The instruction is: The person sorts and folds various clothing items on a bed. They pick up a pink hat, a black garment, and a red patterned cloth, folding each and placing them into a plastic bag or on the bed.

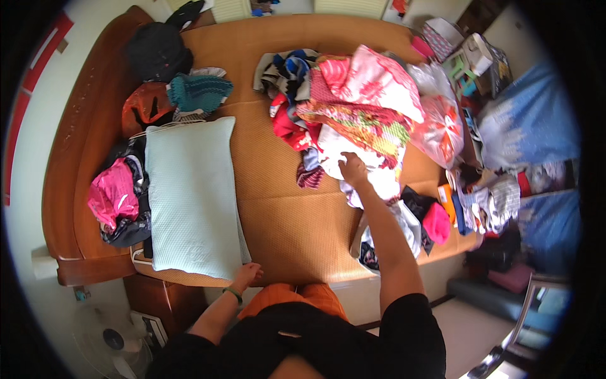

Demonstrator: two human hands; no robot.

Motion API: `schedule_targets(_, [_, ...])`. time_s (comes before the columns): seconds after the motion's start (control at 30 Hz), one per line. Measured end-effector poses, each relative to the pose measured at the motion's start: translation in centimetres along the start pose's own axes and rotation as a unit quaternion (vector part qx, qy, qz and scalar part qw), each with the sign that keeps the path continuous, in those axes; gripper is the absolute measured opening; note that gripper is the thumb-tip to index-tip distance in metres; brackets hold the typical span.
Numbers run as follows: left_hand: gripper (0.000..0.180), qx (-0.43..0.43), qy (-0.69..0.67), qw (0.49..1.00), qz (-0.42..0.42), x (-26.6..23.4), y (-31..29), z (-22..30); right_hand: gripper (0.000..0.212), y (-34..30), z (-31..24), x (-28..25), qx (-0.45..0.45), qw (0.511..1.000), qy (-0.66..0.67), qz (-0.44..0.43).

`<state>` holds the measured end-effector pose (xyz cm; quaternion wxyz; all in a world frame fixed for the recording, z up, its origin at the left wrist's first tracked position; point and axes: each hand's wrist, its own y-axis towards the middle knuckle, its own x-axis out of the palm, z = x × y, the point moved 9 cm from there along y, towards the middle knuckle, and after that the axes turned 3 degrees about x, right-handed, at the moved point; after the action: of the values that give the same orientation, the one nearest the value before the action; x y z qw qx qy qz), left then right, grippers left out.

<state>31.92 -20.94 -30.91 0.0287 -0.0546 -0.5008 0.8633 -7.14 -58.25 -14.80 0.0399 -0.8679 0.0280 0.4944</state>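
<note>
Here, the right hand (353,169) is at the white cloth (381,183), the left hand (248,274) beside the pale-blue pillow (192,196). Both look curled; I cannot tell whether either pinches.

- Home bedroom, shown by mat-covered bed (287,215) with wooden headboard (71,170).
- On the bed: light-blue pillow (192,196), heaped clothes (360,126).
- Beside the bed: wooden bedside cabinet (151,297), electric fan (113,340).

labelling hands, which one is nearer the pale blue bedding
Left. The left hand is by the near right corner of the pale blue bedding; the right hand is further right, at the clothes pile.
</note>
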Motion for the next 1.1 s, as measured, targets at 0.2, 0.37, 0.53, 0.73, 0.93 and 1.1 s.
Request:
schedule_targets(0.2, [0.029, -0.005, -0.092, 0.996, 0.016, 2.1, -3.1, -1.2, 0.048, 14.9, -6.1, -4.9, -0.047, 0.973, -0.184, 0.130])
schedule_targets(0.37, [0.026, -0.072, -0.123, 0.987, 0.069, -0.4, -5.0, -5.9, 0.062, 22.1, -6.2, -2.8, -0.016, 0.918, -0.388, 0.080])
schedule_targets(0.53, [0.026, -0.060, -0.194, 0.973, 0.109, -0.9, -8.1, -7.3, 0.055, 22.1, -5.7, -3.8, 0.060, 0.929, -0.364, 0.025])
schedule_targets(0.73, [0.029, -0.047, -0.136, 0.983, 0.112, 0.8, -6.5, -4.8, 0.050, 23.9, -0.3, -10.7, 0.102, 0.984, -0.107, 0.100])
schedule_targets(0.93, [0.031, -0.010, -0.121, 0.991, 0.058, 3.7, -5.0, 0.8, 0.045, 17.6, 2.9, -29.3, -0.045, 0.958, 0.055, 0.279])
schedule_targets(1.1, [0.040, 0.028, -0.139, 0.988, -0.055, 9.1, -4.4, 8.7, 0.027, 4.7, -4.5, -34.2, -0.162, 0.919, 0.323, 0.159])
